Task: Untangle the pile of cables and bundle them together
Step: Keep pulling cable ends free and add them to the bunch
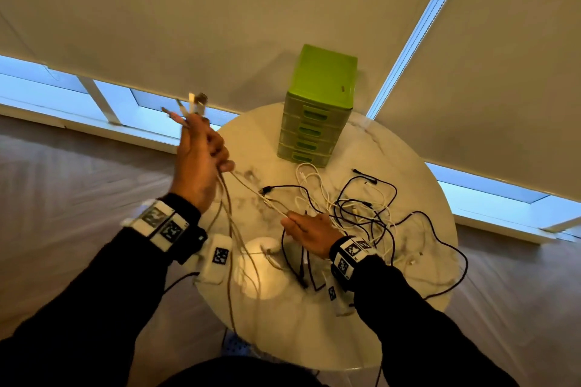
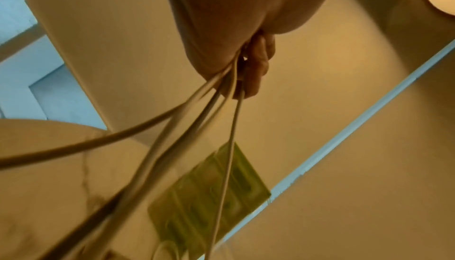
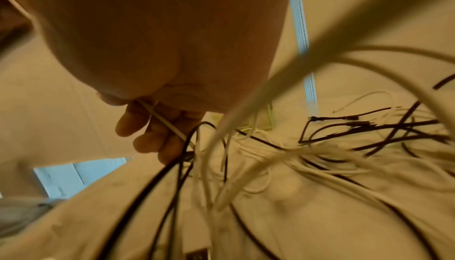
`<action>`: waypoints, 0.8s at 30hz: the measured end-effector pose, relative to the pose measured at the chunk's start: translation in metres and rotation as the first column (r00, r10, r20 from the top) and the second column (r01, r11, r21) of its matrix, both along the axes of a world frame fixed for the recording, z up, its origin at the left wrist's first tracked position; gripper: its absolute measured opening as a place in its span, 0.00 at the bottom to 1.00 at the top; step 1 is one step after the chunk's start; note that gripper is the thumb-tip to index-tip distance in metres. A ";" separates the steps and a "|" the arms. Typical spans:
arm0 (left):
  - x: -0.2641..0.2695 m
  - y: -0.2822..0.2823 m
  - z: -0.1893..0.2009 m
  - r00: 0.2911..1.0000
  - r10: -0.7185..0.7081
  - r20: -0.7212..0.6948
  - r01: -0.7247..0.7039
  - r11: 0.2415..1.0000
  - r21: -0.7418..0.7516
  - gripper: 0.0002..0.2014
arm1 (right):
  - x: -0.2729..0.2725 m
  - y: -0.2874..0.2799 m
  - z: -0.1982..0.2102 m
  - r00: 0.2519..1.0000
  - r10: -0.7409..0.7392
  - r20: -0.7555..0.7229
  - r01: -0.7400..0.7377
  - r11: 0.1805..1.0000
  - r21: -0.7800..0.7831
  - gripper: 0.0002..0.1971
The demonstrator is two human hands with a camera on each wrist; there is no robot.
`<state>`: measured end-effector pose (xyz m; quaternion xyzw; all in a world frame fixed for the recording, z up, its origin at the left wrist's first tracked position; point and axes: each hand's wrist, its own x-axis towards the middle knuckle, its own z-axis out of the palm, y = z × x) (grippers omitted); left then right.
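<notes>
Hands first. We see the left hand (image 1: 201, 163) raised above the surface's left edge, fingers curled round a bunch of pale cables (image 1: 228, 214); plug ends (image 1: 195, 105) stick up past the fingertips, and the long strands hang down from the fist past the edge. In the left wrist view we see the same fist (image 2: 236, 36) with about five light strands (image 2: 197, 120) fanning out below it, blurred.

The right hand (image 1: 309, 231) sits low over the surface, near the front of the pile, pinching one white cable (image 1: 254, 195) that runs taut up and left to the left hand. In the right wrist view we see its fingers (image 3: 157, 127) curled with that white cable (image 3: 165, 122) crossing them, black and white strands close in front, blurred.

Both wrists wear bands with square markers (image 1: 163, 223), sleeves dark.

The pile (image 1: 361, 207) of black and white cables lies tangled on the right half of the round marble surface (image 1: 267, 135), loops spreading toward the right edge, one black loop hanging over it. More black strands (image 1: 298, 267) lie at the front under the right wrist.

A green drawer unit (image 1: 317, 107) stands upright at the back of the surface, just behind the pile. Beyond it we see drawn blinds (image 1: 220, 25) with window strips below.
</notes>
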<state>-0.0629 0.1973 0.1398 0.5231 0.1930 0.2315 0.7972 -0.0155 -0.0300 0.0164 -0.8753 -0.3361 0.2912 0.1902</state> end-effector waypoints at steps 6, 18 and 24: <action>0.003 0.031 0.004 0.997 0.071 -0.016 -0.069 0.993 0.095 0.19 | 0.027 -0.008 0.000 0.964 -0.230 0.133 0.226 0.973 0.046 0.17; -0.002 -0.048 -0.052 0.902 -0.268 -0.339 0.299 0.953 0.042 0.25 | -0.004 0.044 0.061 0.933 0.024 0.358 -0.103 0.973 0.204 0.22; 0.011 -0.049 -0.040 0.957 -0.256 -0.138 0.239 0.962 -0.129 0.22 | -0.011 0.025 0.043 0.999 0.041 0.028 -0.044 0.990 0.133 0.21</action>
